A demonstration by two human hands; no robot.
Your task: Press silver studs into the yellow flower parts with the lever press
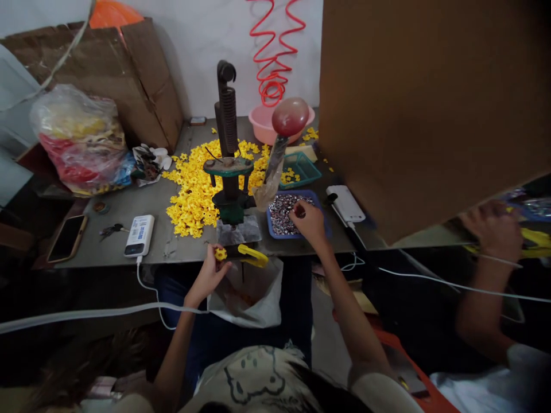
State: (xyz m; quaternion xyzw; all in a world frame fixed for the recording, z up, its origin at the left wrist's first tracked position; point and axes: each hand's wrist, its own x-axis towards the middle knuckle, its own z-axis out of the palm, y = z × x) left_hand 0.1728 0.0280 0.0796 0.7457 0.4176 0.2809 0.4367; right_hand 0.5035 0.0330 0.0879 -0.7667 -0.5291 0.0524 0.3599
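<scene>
One worktop (pixel 159 229) carries one press (pixel 230 167) near its front edge, countless heaped yellow pieces (pixel 193 189) behind, and one blue tray (pixel 284 235) to the right. The right hand (pixel 310 222) curls over the tray, its grip unclear; the left hand (pixel 209 275) pinches one yellow piece (pixel 220 253) at the front edge. Countless metallic bits (pixel 280 211) fill the tray.

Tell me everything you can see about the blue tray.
The blue tray is shallow, plastic-looking and roughly rectangular, with rounded corners. It lies flat on the table, right of the press, holding many small, shiny, mostly silvery pieces. The right hand is over it, partly hiding it; whether they touch is unclear.
</scene>
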